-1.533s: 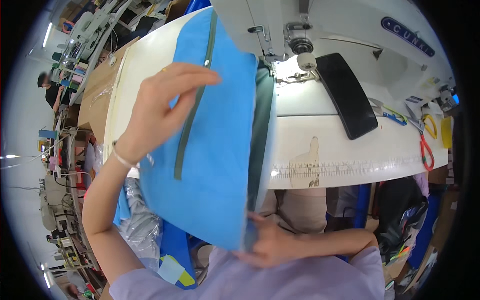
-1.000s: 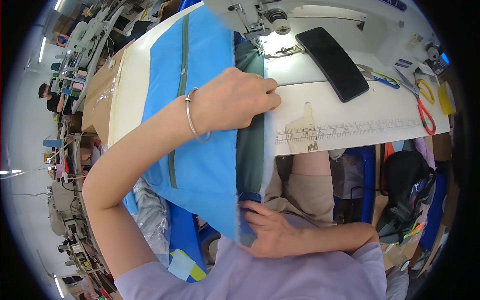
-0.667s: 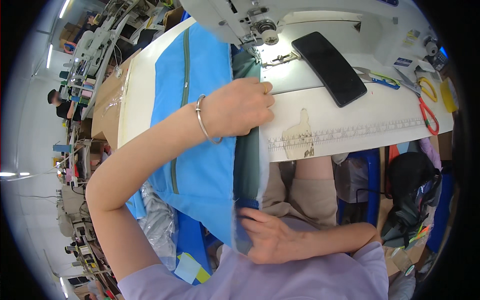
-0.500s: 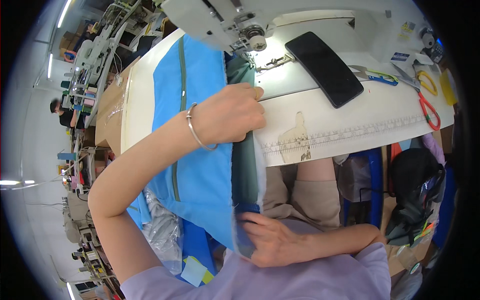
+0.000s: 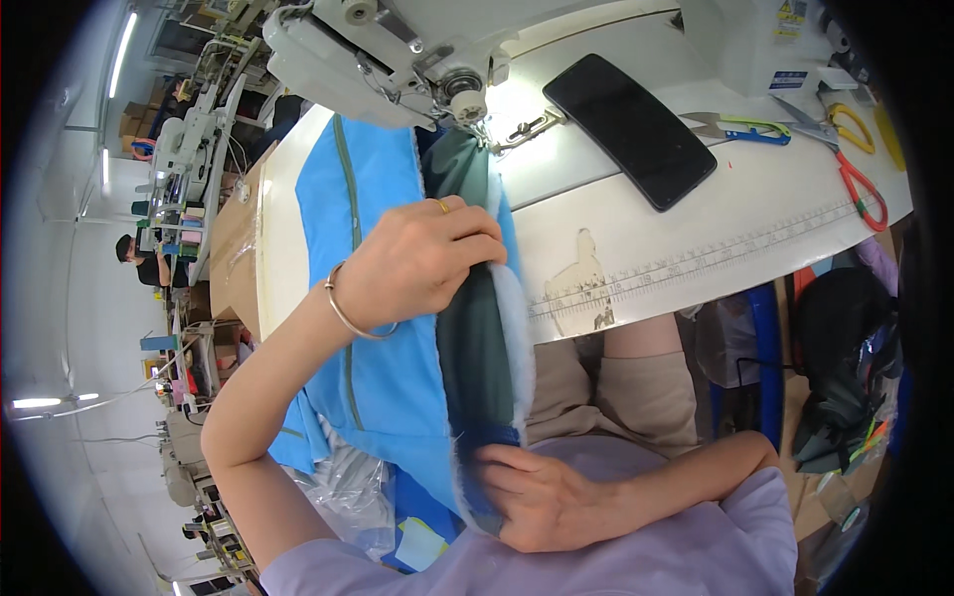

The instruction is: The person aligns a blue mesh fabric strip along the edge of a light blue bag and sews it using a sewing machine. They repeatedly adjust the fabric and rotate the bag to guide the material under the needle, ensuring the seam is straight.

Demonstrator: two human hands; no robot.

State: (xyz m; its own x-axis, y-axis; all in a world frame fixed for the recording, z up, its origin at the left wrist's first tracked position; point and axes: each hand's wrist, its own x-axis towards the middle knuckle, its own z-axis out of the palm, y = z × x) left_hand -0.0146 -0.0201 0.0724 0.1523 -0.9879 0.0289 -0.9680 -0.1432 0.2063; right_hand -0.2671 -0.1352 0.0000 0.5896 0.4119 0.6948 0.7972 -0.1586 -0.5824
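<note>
A light blue fabric piece point(image 5: 397, 387) with an olive zipper point(image 5: 350, 199) lies over the table's front, beside a dark green layer point(image 5: 467, 348) with a white fluffy edge point(image 5: 519, 377). Their upper end sits under the sewing machine point(image 5: 462, 94) at its needle area. My left hand point(image 5: 432, 253), wearing a bangle and ring, pinches the layers at their right edge, below the needle. Near my lap, my right hand point(image 5: 532, 492) grips the lower end by a dark blue band point(image 5: 482, 432); some fingertips are hidden in the fabric.
On the white table point(image 5: 715, 248) are a black phone point(image 5: 629, 129), small snips point(image 5: 755, 129), red scissors point(image 5: 863, 194) and yellow scissors point(image 5: 850, 129). A black bag point(image 5: 835, 338) is at lower right, plastic wrapping point(image 5: 348, 497) below the fabric. A co-worker point(image 5: 149, 263) is at far left.
My left hand has come down from the zipper side onto the layers' right edge, later shifting lower and leftward with them. The view has shifted, and more white and blue edge shows at the right.
</note>
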